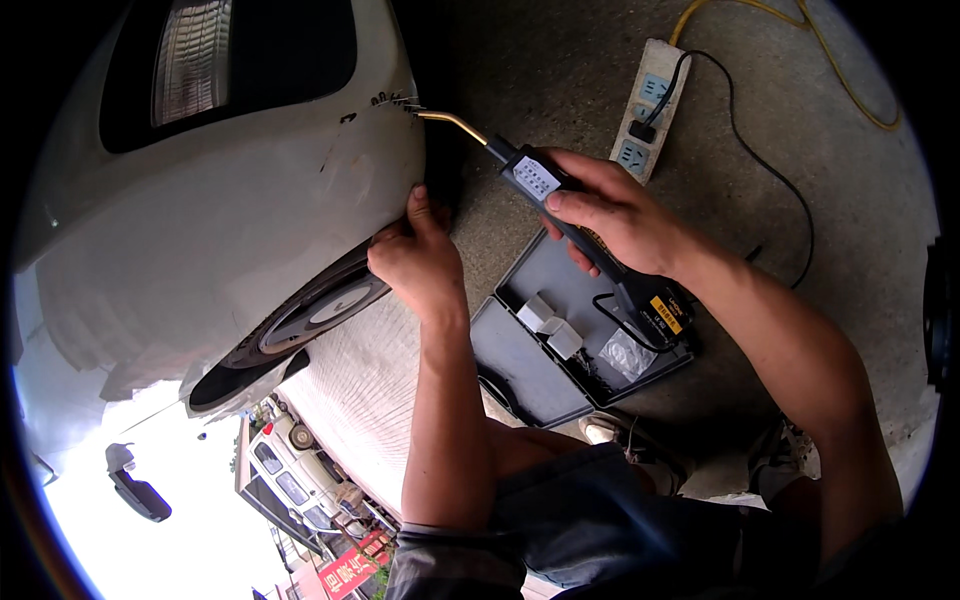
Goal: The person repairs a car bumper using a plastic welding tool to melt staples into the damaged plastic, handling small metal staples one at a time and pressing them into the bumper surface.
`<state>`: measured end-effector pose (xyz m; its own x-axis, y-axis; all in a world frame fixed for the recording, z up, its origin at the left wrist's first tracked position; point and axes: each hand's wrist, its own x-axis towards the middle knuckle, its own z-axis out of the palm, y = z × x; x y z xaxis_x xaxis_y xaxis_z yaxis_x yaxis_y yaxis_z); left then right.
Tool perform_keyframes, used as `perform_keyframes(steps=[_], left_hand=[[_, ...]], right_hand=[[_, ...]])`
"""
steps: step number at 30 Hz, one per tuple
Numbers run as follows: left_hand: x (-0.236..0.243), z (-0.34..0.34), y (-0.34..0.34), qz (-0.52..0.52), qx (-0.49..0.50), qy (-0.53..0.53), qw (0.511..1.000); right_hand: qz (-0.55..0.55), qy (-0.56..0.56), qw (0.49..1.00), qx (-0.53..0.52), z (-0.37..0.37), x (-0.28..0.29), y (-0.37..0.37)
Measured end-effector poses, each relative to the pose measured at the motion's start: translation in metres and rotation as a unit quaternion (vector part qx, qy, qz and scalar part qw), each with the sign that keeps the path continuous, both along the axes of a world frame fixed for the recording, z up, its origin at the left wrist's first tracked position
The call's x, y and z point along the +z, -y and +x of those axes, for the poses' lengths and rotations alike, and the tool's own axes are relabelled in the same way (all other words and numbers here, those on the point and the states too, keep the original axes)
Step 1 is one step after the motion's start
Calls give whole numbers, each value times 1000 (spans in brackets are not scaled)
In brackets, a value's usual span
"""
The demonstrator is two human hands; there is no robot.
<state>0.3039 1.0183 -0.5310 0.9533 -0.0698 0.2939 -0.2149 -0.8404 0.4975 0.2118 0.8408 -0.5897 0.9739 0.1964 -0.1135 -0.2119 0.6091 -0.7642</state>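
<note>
In my right hand (625, 215) is a black hot stapler (590, 245), a plastic welder with two bent brass-coloured prongs (455, 120) at its front. The prongs reach the edge of a white car bumper (345, 170), beside a crack with several thin metal staples (400, 101) across it. My thumb lies on the tool's upper side, near a white label. My left hand (420, 255) is closed on the bumper's lower edge by the wheel arch, thumb pointing up; its fingertips are hidden behind the edge.
An open grey case (530, 370) on the ground holds small white boxes (550, 325) and a clear plastic bag (628, 355). A power strip (650, 110) with a black plug and cord lies beyond. The car's wheel (315, 310) is below the bumper. My shoes (605, 430) stand near the case.
</note>
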Motion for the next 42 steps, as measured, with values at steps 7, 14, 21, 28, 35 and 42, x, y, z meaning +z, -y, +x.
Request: perform_keyframes(steps=[7,14,21,28,35,42], left_hand=[[1,0,0,9,2,-3,1000],[0,0,1,-23,-1,-9,1000],[0,1,-1,-19,-10,-13,1000],[1,0,1,-14,-4,-13,1000],[0,0,1,-32,0,-14,999],[1,0,1,-4,-1,-6,1000]], right_hand=[[1,2,1000,-1,1,-2,-1],[-2,12,1000,-4,1,-4,-2],[-5,12,1000,-6,2,-5,-3],[-4,6,1000,-5,2,-5,-3],[-6,13,1000,-6,2,-5,-3],[-12,7,1000,-5,3,-5,-5]])
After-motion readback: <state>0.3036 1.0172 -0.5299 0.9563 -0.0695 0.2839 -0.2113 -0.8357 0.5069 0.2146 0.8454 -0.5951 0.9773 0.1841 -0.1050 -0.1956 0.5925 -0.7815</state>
